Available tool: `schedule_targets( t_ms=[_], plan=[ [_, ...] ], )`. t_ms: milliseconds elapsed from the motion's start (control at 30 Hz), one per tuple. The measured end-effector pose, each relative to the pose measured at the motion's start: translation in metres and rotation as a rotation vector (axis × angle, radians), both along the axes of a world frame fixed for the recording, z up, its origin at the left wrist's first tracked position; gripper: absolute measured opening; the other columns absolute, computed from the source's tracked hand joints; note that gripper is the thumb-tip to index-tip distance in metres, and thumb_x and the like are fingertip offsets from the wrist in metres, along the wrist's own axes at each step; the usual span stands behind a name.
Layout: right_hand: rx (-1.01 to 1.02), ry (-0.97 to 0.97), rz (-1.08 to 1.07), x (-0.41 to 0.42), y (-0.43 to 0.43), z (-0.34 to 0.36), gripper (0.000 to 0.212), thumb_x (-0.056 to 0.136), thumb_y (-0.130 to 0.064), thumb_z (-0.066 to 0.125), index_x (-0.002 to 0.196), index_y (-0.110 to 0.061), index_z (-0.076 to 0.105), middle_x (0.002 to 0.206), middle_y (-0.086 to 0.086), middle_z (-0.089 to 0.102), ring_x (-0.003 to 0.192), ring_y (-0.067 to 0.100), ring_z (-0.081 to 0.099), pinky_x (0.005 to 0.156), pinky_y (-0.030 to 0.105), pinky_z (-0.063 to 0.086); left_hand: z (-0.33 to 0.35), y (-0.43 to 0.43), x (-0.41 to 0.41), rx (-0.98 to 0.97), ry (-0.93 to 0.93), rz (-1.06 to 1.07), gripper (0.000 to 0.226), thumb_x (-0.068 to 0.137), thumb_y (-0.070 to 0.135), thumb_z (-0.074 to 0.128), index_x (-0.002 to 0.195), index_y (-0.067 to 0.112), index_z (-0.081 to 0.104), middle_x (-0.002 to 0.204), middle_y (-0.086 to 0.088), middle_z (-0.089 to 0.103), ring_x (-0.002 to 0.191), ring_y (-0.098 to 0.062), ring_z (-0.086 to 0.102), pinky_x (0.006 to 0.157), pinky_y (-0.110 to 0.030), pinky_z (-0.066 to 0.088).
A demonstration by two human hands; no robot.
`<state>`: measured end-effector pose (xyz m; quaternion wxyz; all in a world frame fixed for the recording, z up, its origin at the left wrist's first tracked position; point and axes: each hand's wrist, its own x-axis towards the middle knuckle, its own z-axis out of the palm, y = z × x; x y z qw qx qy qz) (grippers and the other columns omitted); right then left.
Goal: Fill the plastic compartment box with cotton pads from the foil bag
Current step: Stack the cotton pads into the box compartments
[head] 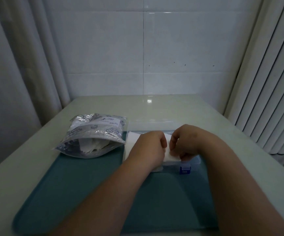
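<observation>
Forearms come in from the bottom edge, both of them, meeting over the box. Right hand (187, 142) has its fingers curled and is pinching a white bunch of cotton pads (169, 155) at its right end. Left hand (151, 147) is curled over the same pads with the thumb against them, so it's gripping too, though its fingertips are hidden. The pads sit low in the clear plastic compartment box (197, 161), and more white shows past the left hand. Box has a blue latch (185, 169) on the near side. Just left of it lies the foil bag (95, 133), mouth open toward me with pads inside. Both rest on a teal mat (86, 184) on a pale table (154, 106). Curtain (18, 65) on the left, radiator (265, 82) on the right.
</observation>
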<state>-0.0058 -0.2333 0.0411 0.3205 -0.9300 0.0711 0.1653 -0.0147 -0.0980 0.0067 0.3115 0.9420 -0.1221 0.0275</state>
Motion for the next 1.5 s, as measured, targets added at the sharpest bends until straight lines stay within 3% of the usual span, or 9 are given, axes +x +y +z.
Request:
schedule_targets(
  t_ms=[100, 233, 367, 600, 767, 1000, 1100, 1267, 1500],
  plan=[
    [-0.092, 0.016, 0.028, 0.002, 0.005, -0.004, 0.012, 0.084, -0.004, 0.069, 0.096, -0.008, 0.071, 0.090, 0.015, 0.066, 0.074, 0.026, 0.063, 0.074, 0.036, 0.060, 0.000, -0.001, -0.001, 0.063, 0.006, -0.018, 0.021, 0.089, 0.006, 0.056, 0.091, 0.025, 0.064, 0.097, 0.004, 0.056, 0.092, -0.016, 0.058, 0.072, -0.024, 0.040],
    [-0.221, 0.013, 0.092, 0.002, 0.009, -0.007, 0.023, 0.083, -0.007, 0.068, 0.106, -0.008, 0.072, 0.107, 0.015, 0.069, 0.093, 0.028, 0.067, 0.089, 0.040, 0.056, 0.003, -0.007, -0.006, 0.245, -0.066, -0.084, 0.024, 0.090, 0.011, 0.057, 0.111, 0.018, 0.067, 0.115, -0.005, 0.059, 0.107, -0.023, 0.056, 0.076, -0.025, 0.037],
    [-0.200, 0.006, 0.065, 0.002, 0.006, -0.007, 0.022, 0.080, -0.003, 0.068, 0.101, -0.006, 0.073, 0.099, 0.016, 0.071, 0.075, 0.024, 0.063, 0.082, 0.035, 0.058, 0.001, -0.005, -0.003, 0.380, -0.145, -0.062, 0.023, 0.090, 0.021, 0.061, 0.110, 0.021, 0.073, 0.113, -0.005, 0.059, 0.102, -0.024, 0.060, 0.076, -0.025, 0.039],
    [-0.217, 0.021, 0.059, 0.004, 0.003, -0.006, 0.032, 0.076, -0.011, 0.079, 0.107, -0.008, 0.072, 0.100, 0.014, 0.071, 0.094, 0.028, 0.070, 0.089, 0.038, 0.056, 0.003, 0.000, 0.009, 0.355, 0.063, -0.099, 0.036, 0.086, 0.038, 0.070, 0.119, 0.025, 0.070, 0.122, 0.000, 0.064, 0.113, -0.020, 0.058, 0.087, -0.026, 0.044],
    [-0.358, 0.001, 0.079, 0.008, 0.007, -0.013, 0.040, 0.077, -0.018, 0.077, 0.115, -0.011, 0.069, 0.110, 0.012, 0.068, 0.101, 0.026, 0.066, 0.093, 0.037, 0.053, -0.002, 0.002, 0.010, 0.310, 0.057, -0.108, 0.034, 0.085, 0.035, 0.071, 0.117, 0.024, 0.071, 0.120, -0.001, 0.066, 0.111, -0.020, 0.059, 0.082, -0.024, 0.042],
    [-0.320, 0.028, 0.082, 0.006, 0.008, -0.008, 0.032, 0.079, -0.016, 0.076, 0.109, -0.007, 0.071, 0.106, 0.012, 0.071, 0.097, 0.025, 0.069, 0.092, 0.037, 0.055, -0.002, 0.003, 0.011, 0.314, 0.083, -0.116, 0.021, 0.087, 0.034, 0.069, 0.100, 0.018, 0.073, 0.109, -0.002, 0.065, 0.110, -0.021, 0.060, 0.090, -0.030, 0.048],
    [-0.360, -0.004, 0.082, 0.003, 0.010, -0.009, 0.029, 0.083, -0.014, 0.069, 0.111, -0.007, 0.069, 0.111, 0.012, 0.068, 0.101, 0.024, 0.067, 0.093, 0.035, 0.054, -0.001, -0.001, 0.010, 0.362, 0.118, -0.138, 0.029, 0.091, 0.030, 0.063, 0.114, 0.015, 0.072, 0.118, -0.005, 0.067, 0.109, -0.023, 0.060, 0.094, -0.033, 0.049],
    [-0.245, -0.126, 0.017, 0.003, 0.009, -0.004, 0.015, 0.082, -0.009, 0.067, 0.095, -0.006, 0.073, 0.085, 0.009, 0.072, 0.079, 0.021, 0.070, 0.081, 0.036, 0.059, 0.006, 0.017, 0.005, 0.178, 0.022, -0.102, 0.038, 0.092, 0.006, 0.052, 0.120, 0.025, 0.069, 0.129, 0.001, 0.063, 0.114, -0.018, 0.058, 0.094, -0.029, 0.048],
    [-0.104, -0.304, -0.006, 0.002, 0.030, -0.003, 0.011, 0.086, -0.010, 0.060, 0.084, -0.017, 0.069, 0.079, 0.003, 0.070, 0.075, 0.016, 0.067, 0.078, 0.035, 0.059, 0.013, 0.066, 0.007, -0.162, -0.049, 0.067, 0.042, 0.085, -0.003, 0.051, 0.099, 0.029, 0.074, 0.104, 0.010, 0.070, 0.090, -0.004, 0.061, 0.074, -0.015, 0.046]
  ],
)
